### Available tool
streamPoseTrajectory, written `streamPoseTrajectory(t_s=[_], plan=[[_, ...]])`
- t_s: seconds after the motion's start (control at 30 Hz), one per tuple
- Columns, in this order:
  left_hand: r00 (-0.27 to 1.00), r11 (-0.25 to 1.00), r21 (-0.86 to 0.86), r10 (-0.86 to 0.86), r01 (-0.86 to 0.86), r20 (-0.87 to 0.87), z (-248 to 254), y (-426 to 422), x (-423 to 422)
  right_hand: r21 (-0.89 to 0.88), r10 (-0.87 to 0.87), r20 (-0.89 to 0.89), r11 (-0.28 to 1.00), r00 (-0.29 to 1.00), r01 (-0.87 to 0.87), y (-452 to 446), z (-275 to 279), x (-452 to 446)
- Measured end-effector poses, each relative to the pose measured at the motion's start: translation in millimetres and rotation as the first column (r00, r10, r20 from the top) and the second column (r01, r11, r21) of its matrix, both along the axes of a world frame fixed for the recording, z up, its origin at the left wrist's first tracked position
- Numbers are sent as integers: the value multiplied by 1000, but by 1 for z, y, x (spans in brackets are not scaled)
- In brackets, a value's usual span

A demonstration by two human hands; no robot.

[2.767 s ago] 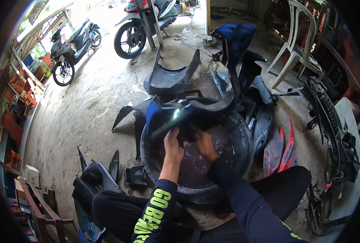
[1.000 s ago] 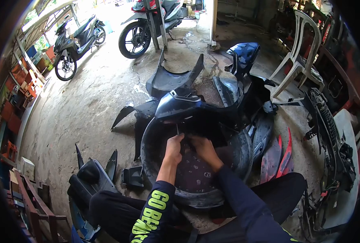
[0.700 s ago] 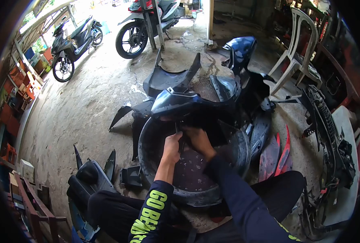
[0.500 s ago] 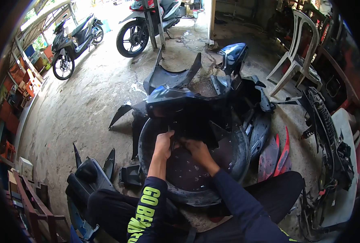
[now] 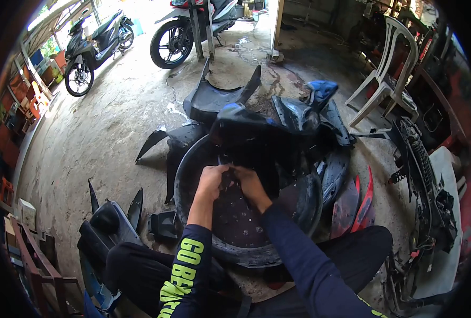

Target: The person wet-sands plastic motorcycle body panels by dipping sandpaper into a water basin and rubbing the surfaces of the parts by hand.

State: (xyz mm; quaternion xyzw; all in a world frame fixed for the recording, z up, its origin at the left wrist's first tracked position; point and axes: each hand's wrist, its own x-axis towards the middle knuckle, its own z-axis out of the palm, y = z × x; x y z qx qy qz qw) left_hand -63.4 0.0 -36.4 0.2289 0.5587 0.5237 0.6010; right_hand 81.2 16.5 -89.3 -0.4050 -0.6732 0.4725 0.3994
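Note:
A dark motorcycle fairing (image 5: 256,139) with a glossy blue edge is held tilted over a round black tub (image 5: 248,258). My left hand (image 5: 211,181) is closed at the fairing's near lower edge, thumb uppermost, beside a thin light-coloured bit. Close to its right, my right hand (image 5: 250,185) is also closed on that edge, its fingertips lost in the shadow. Below both hands, dark liquid with patches of foam (image 5: 243,218) lies in the tub. The fairing's shaded inner side is too dark to make out.
More body panels (image 5: 219,98) lie beyond the tub, with dark panels (image 5: 111,225) at left and red ones (image 5: 361,204) at right. A motorcycle frame (image 5: 421,185) lies at far right near a plastic chair (image 5: 386,74). Two motorbikes (image 5: 95,45) (image 5: 179,40) stand behind.
The fairing has tilted, its left end now higher and its right end lower. Both hands moved with it, staying close together. The view has shifted slightly.

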Motion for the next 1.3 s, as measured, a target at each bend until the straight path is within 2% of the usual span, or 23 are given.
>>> streamPoseTrajectory(t_s=[0.03, 0.07, 0.13, 0.27, 0.33, 0.37, 0.43, 0.47, 0.5, 0.53, 0.6, 0.67, 0.73, 0.8, 0.87, 0.9, 0.97, 1.0, 1.1, 1.13, 1.2, 1.23, 1.3], plan=[[1000, 1000, -24, -12, 12, 8, -1, 1, -5, 76, -19, 135, 997, 991, 9, -10, -3, 0], [1000, 999, -49, -21, 22, 17, -2, -1, -9, 74, -15, 137, 997, 990, 5, -23, -6, 7], [996, 999, -36, -12, 15, 84, -11, 6, -15, -253, 7, -220, 965, 975, -64, -43, 2, 32], [996, 996, -85, 27, -21, 79, -13, 4, -7, -383, 28, -9, 923, 1000, -29, -73, 30, 51], [995, 994, -95, 58, -50, 87, -15, 5, -8, 127, -141, 176, 985, 974, 120, -82, 41, 39], [998, 993, -109, 38, -33, 49, -20, 5, -9, 54, -165, 211, 986, 964, 157, -86, 50, 34], [1000, 992, -124, 17, -16, 7, -13, -1, -2, 103, -219, 221, 974, 950, 201, -79, 43, 28], [994, 981, -158, 111, -109, 0, -11, -8, 8, 158, -274, 228, 957, 934, 242, -75, 40, 24], [979, 961, -190, 204, -202, -11, -8, -17, 14, 89, -276, 167, 960, 947, 264, -73, 47, 19], [990, 970, -201, 139, -135, 6, -24, -20, 14, 87, -272, 161, 961, 949, 261, -69, 48, 13], [988, 984, -122, 137, -129, 68, -53, -24, 18, 304, -360, 180, 905, 915, 296, -62, 44, 3], [967, 963, -215, 201, -164, 160, -29, -31, 32, 334, -372, 187, 894, 909, 298, -59, 49, 4], [833, 969, -152, 244, -193, 497, -25, -32, 41, 56, -287, 210, 958, 935, 281, -61, 69, 7], [780, 957, -134, 287, -257, 556, -74, -27, 52, 99, -311, 174, 949, 934, 298, -59, 55, 6], [859, 995, 11, 82, -101, 505, -118, -23, 62, 59, -295, 193, 956, 936, 289, -58, 53, 7], [781, 990, -138, 97, -14, 617, -87, -33, 68, 59, -295, 196, 956, 935, 289, -56, 44, 8], [694, 989, -138, 67, 47, 716, -57, -49, 71, 271, -285, 53, 927, 957, 261, -51, 22, 12], [597, 987, -126, 39, 104, 802, -52, -51, 71, 274, -283, 54, 926, 958, 258, -49, 26, 17], [589, 983, -154, 66, 101, 805, -62, -38, 79, 127, -217, 174, 972, 961, 197, -49, 69, 40], [576, 983, -169, 99, 69, 812, -62, -37, 83, 420, -244, 79, 888, 967, 190, -38, 62, 44], [612, 990, -139, 90, 34, 786, -78, -32, 86, 659, -265, 278, 752, 923, 17, -22, 56, 58], [649, 983, -180, 122, 24, 751, -79, -31, 86, 660, -265, 276, 751, 924, 18, -22, 52, 59], [658, 953, -302, 249, -34, 710, -56, -35, 89, 268, -20, 668, 939, 744, -216, -28, 46, 61]])
